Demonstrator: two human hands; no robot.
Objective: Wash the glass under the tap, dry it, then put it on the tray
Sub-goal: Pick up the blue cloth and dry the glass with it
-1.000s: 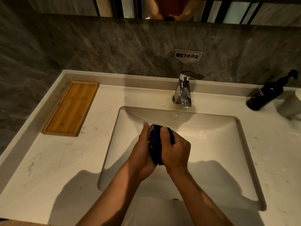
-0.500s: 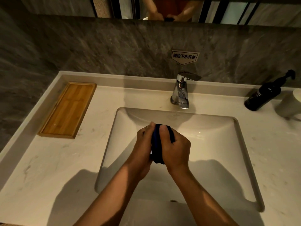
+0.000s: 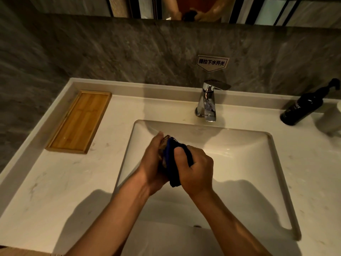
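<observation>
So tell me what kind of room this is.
Most likely a bathroom, perhaps a hotel's. A white basin is sunk into a pale marble-look counter with a chrome tap behind it, a mirror runs along the stone wall, and a black pump bottle stands at the right.

Cloth [image 3: 174, 159] dark blue. Tray [image 3: 78, 122] honey-brown bamboo, plank-striped. Countertop [image 3: 55, 182] cream, faint grey veining. Basin [image 3: 239, 163] plain white. Wall [image 3: 129, 52] mottled grey stone (streaky). Tap [image 3: 207, 102] chrome. Pump bottle [image 3: 302, 108] black, pale lettering.
</observation>
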